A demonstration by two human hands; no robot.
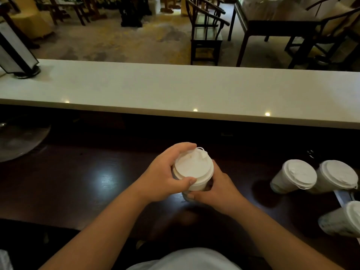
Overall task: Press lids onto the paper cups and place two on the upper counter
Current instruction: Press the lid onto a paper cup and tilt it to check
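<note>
Paper cup [196, 187] with white lid [191, 168] sits mid dark table [101, 176]; left hand [165, 176] curled around lid rim, right hand [220, 191] gripping cup body. Three lidded cups [294, 176] at right, contents hidden, no readable writing; upper counter [175, 90] beyond.

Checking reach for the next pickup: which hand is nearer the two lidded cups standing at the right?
Right. The right hand grips the centre cup's right side, facing the lidded cups; the left hand grips its lid from the far side.
</note>
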